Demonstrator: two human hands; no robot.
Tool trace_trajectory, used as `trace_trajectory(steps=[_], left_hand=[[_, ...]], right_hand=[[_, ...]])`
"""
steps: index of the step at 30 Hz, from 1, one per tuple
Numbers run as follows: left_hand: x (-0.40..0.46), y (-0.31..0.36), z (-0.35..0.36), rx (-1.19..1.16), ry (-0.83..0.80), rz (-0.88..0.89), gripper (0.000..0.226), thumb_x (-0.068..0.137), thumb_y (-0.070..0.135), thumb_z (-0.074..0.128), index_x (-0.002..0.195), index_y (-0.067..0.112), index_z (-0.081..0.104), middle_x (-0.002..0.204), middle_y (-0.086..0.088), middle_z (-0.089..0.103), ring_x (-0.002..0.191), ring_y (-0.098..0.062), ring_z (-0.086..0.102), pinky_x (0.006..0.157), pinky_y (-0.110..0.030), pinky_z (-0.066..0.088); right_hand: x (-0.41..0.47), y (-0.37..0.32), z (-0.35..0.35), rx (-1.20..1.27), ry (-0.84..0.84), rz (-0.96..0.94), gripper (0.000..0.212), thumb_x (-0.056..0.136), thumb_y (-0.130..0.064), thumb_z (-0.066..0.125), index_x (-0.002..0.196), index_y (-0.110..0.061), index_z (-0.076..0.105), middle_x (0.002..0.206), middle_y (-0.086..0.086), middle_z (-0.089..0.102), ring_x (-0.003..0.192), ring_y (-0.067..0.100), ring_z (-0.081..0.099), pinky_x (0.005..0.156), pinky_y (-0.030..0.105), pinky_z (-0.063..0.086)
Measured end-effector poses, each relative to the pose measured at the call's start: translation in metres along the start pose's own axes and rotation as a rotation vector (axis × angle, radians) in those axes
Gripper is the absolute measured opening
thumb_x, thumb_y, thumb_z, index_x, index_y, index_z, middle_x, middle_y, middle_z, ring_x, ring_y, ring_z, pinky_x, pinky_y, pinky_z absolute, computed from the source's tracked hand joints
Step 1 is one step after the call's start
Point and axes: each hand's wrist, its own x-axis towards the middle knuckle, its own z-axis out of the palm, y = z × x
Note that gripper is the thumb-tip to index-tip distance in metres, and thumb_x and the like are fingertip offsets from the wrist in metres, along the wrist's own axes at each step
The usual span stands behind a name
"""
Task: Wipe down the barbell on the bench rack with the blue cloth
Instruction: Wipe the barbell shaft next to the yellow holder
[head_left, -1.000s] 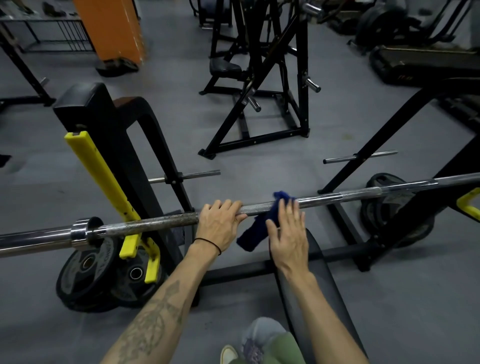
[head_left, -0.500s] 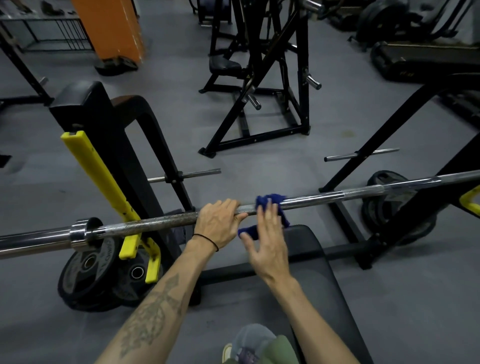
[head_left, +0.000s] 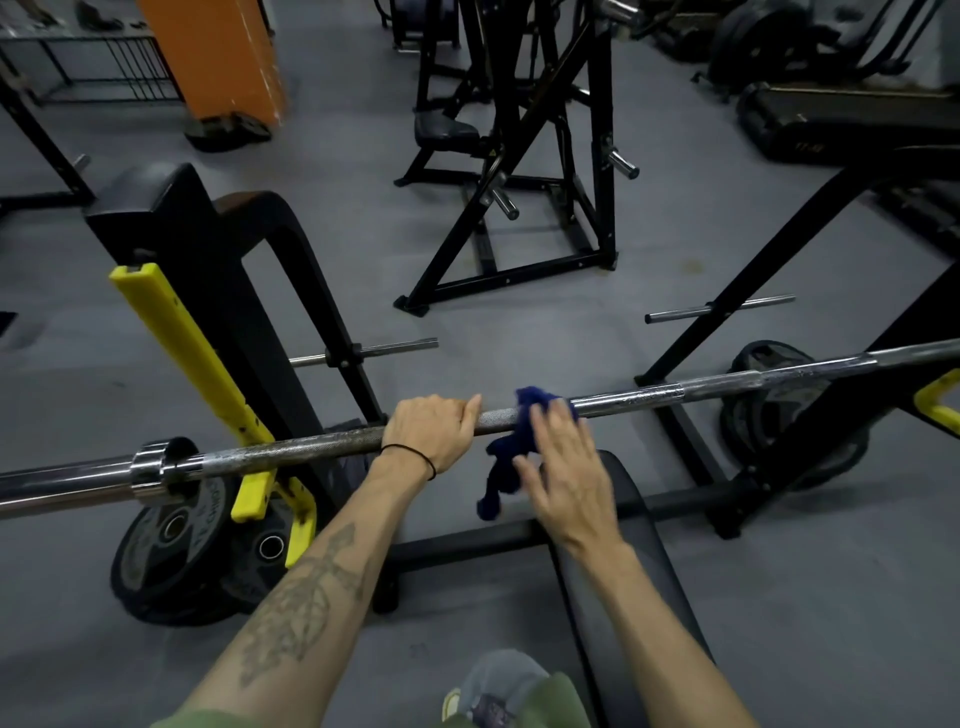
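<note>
Barbell lying across a black bench rack with yellow guards, seen from above by the person standing behind the padded bench surface. The left hand, with a black band at the wrist, curls over the knurled shaft and grips it. Just beside it, the right hand lies with fingers straight and spread, pressing the blue cloth against the bar; the cloth drapes over the shaft and hangs below it. Weight plates lean at the rack's foot on the grey floor.
</note>
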Motion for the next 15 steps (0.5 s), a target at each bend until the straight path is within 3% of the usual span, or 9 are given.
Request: trace_trajectory(steps=[2, 3, 6, 9, 10, 13, 15], left_hand=[[-0.002, 0.000, 0.001, 0.003, 0.030, -0.017, 0.061, 0.107, 0.048, 0.019, 0.095, 0.018, 0.071, 0.080, -0.009, 0.071, 0.077, -0.032, 0.068, 0.069, -0.037, 0.048], [-0.003, 0.002, 0.002, 0.007, 0.044, -0.033, 0.060, 0.107, 0.047, 0.020, 0.096, 0.018, 0.071, 0.080, -0.009, 0.071, 0.077, -0.033, 0.068, 0.067, -0.036, 0.047], [-0.006, 0.006, 0.004, 0.023, 0.067, -0.049, 0.055, 0.107, 0.043, 0.022, 0.094, 0.019, 0.070, 0.080, -0.008, 0.072, 0.076, -0.032, 0.069, 0.062, -0.035, 0.043], [-0.013, 0.005, 0.012, -0.013, 0.159, -0.018, 0.055, 0.106, 0.042, 0.022, 0.083, 0.020, 0.066, 0.076, -0.001, 0.064, 0.070, -0.025, 0.062, 0.061, -0.036, 0.042], [-0.015, 0.004, 0.017, -0.001, 0.209, -0.003, 0.051, 0.105, 0.040, 0.024, 0.082, 0.020, 0.065, 0.076, 0.000, 0.060, 0.070, -0.024, 0.057, 0.062, -0.037, 0.038], [-0.024, 0.009, 0.027, 0.017, 0.302, -0.014, 0.035, 0.104, 0.034, 0.034, 0.090, 0.021, 0.065, 0.081, 0.002, 0.054, 0.073, -0.021, 0.047, 0.066, -0.035, 0.034], [-0.026, 0.015, 0.026, -0.017, 0.324, -0.060, 0.031, 0.103, 0.032, 0.037, 0.091, 0.022, 0.063, 0.080, 0.002, 0.055, 0.072, -0.020, 0.048, 0.066, -0.036, 0.035]], right_hand=[[0.000, -0.004, -0.003, 0.094, 0.041, 0.266, 0.075, 0.108, -0.059, 0.024, 0.164, -0.009, 0.021, 0.171, 0.009, 0.013, 0.160, 0.020, 0.006, 0.128, 0.050, 0.015], [0.001, -0.018, 0.001, 0.142, 0.035, 0.306, 0.077, 0.107, -0.061, 0.024, 0.164, -0.010, 0.017, 0.172, 0.007, 0.008, 0.161, 0.020, 0.002, 0.129, 0.047, 0.010], [-0.005, -0.054, 0.015, 0.183, -0.107, 0.107, 0.080, 0.107, -0.063, 0.028, 0.165, -0.010, 0.013, 0.173, 0.008, 0.002, 0.161, 0.021, -0.002, 0.130, 0.036, -0.001], [-0.005, -0.019, 0.009, 0.027, -0.083, -0.096, 0.071, 0.108, -0.054, 0.034, 0.163, -0.009, 0.025, 0.171, 0.010, 0.016, 0.160, 0.022, 0.012, 0.129, 0.045, 0.015], [-0.004, -0.002, 0.005, -0.004, -0.031, -0.077, 0.069, 0.109, -0.052, 0.034, 0.162, -0.008, 0.029, 0.170, 0.011, 0.021, 0.159, 0.023, 0.016, 0.126, 0.049, 0.020], [0.003, 0.005, -0.003, 0.118, 0.113, 0.299, 0.074, 0.108, -0.057, 0.024, 0.162, -0.007, 0.026, 0.171, 0.009, 0.016, 0.160, 0.022, 0.009, 0.127, 0.053, 0.018], [0.010, -0.034, 0.005, 0.231, 0.096, 0.336, 0.077, 0.107, -0.060, 0.024, 0.163, -0.006, 0.023, 0.172, 0.010, 0.011, 0.161, 0.023, 0.004, 0.130, 0.048, 0.009]])
